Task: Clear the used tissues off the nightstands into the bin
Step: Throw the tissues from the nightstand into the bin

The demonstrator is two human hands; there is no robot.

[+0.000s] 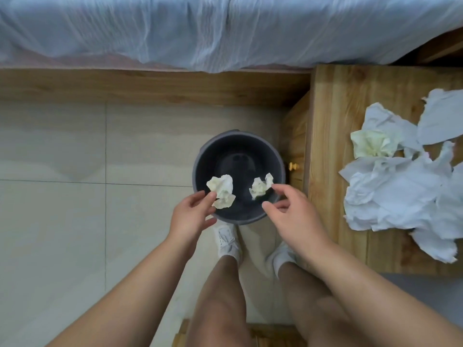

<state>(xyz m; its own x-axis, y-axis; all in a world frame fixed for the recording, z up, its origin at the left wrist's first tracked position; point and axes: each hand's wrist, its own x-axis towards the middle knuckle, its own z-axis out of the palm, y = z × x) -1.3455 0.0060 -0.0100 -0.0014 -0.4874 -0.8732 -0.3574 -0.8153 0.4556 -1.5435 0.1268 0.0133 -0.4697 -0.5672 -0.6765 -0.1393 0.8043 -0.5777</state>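
A dark round bin [200,159] stands on the floor beside the wooden nightstand [333,116]. Both of my hands hover over its near rim. My left hand [193,216] has its fingers apart, and a crumpled yellowish tissue [222,191] sits just past its thumb tip, over the bin mouth. My right hand [293,214] is spread too, with a second small crumpled tissue [260,187] just off its index fingertip. Neither tissue is pinched between fingers. On the nightstand lies a pile of several crumpled white tissues [400,191], one stained yellow [373,142].
A bed with a pale blue sheet [200,31] and a wooden frame [150,86] runs across the top. The floor is light tile [62,196]. My feet in white shoes [228,241] stand just behind the bin. The nightstand's brass knob [292,166] faces the bin.
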